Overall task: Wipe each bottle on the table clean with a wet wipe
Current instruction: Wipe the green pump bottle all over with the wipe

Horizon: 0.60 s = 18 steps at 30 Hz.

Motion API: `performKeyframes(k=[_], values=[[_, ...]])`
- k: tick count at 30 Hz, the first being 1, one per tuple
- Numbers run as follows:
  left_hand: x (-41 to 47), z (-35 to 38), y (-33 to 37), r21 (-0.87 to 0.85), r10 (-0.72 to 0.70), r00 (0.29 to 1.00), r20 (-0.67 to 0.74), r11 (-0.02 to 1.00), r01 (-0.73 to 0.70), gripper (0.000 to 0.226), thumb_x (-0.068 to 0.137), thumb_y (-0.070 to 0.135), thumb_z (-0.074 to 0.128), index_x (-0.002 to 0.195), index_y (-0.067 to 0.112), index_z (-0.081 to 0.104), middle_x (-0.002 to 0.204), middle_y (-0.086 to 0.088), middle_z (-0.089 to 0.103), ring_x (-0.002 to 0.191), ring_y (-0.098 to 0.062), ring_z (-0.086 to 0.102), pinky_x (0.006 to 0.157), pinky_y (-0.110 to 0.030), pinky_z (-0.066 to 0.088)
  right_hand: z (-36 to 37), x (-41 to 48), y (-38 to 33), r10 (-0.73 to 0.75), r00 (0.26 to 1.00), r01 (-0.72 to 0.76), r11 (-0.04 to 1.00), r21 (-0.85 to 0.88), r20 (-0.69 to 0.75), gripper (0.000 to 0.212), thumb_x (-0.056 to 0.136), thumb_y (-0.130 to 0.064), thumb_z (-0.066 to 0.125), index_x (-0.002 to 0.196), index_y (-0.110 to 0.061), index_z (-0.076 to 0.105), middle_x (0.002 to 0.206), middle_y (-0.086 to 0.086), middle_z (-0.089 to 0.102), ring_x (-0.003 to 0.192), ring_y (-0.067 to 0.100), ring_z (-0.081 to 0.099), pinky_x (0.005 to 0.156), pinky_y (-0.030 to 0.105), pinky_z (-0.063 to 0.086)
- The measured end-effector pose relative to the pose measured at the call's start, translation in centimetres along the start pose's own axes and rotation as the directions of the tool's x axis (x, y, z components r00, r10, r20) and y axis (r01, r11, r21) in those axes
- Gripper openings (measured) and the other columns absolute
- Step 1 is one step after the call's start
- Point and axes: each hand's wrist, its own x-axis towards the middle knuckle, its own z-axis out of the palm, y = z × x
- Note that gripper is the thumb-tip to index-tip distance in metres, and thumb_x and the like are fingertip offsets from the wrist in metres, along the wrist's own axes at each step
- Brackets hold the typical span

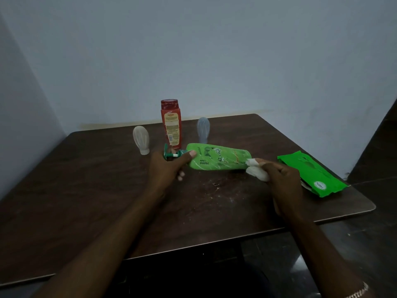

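Observation:
A green pump bottle (217, 157) lies sideways above the dark table (107, 201), pump end to the left. My left hand (169, 166) grips its neck by the pump, thumb along the shoulder. My right hand (281, 179) pinches a crumpled white wet wipe (256, 172) against the bottle's base end. A red bottle (171, 123) stands upright behind. A small cream squeeze bottle (141, 139) and a small clear bluish one (203, 130) stand cap-down on either side of it.
A green wet-wipe pack (311, 175) lies at the table's right edge, just behind my right hand. The table stands in a corner of pale walls. Dark floor shows to the right and in front.

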Motion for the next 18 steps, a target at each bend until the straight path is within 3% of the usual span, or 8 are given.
performKeyframes(k=[5, 9, 15, 18], values=[[0.2, -0.5, -1.1, 0.013, 0.022, 1.000, -0.012, 1.000, -0.022, 0.036, 0.077, 0.041, 0.082, 0.075, 0.010, 0.064, 0.060, -0.004, 0.066, 0.045, -0.017, 0.055, 0.042, -0.028, 0.047, 0.3, 0.5, 0.1, -0.130, 0.988, 0.097, 0.941, -0.325, -0.082, 0.024, 0.083, -0.007, 0.071, 0.107, -0.011, 0.075, 0.096, 0.000, 0.076, 0.090, 0.012, 0.072, 0.086, 0.034, 0.058], [0.0, -0.9, -1.8, -0.004, 0.002, 1.000, -0.009, 1.000, -0.002, 0.035, 0.079, 0.039, 0.082, 0.070, 0.010, 0.064, 0.056, -0.005, 0.063, 0.040, -0.016, 0.051, 0.039, -0.024, 0.041, 0.3, 1.3, 0.2, -0.101, 0.987, 0.044, 0.920, -0.390, -0.124, 0.038, 0.077, -0.008, 0.077, 0.114, -0.009, 0.071, 0.099, 0.004, 0.074, 0.086, 0.013, 0.070, 0.081, 0.030, 0.057], [0.1, -1.3, -2.3, -0.024, 0.004, 1.000, -0.017, 1.000, -0.004, 0.033, 0.081, 0.037, 0.080, 0.063, 0.014, 0.064, 0.054, -0.007, 0.062, 0.038, -0.016, 0.049, 0.036, -0.022, 0.037, 1.0, 2.3, 0.3, -0.132, 0.986, 0.070, 0.886, -0.458, -0.106, 0.029, 0.080, -0.010, 0.075, 0.108, -0.007, 0.074, 0.098, 0.007, 0.076, 0.084, 0.012, 0.070, 0.082, 0.029, 0.056], [0.0, -1.4, -2.7, -0.040, 0.011, 1.000, -0.002, 0.999, -0.011, 0.033, 0.083, 0.035, 0.080, 0.060, 0.017, 0.064, 0.054, -0.009, 0.061, 0.037, -0.017, 0.048, 0.035, -0.021, 0.036, 1.5, 2.3, 0.2, -0.173, 0.982, 0.106, 0.839, -0.534, -0.076, 0.024, 0.081, -0.011, 0.074, 0.105, -0.009, 0.076, 0.098, 0.005, 0.075, 0.085, 0.011, 0.068, 0.079, 0.018, 0.049]])
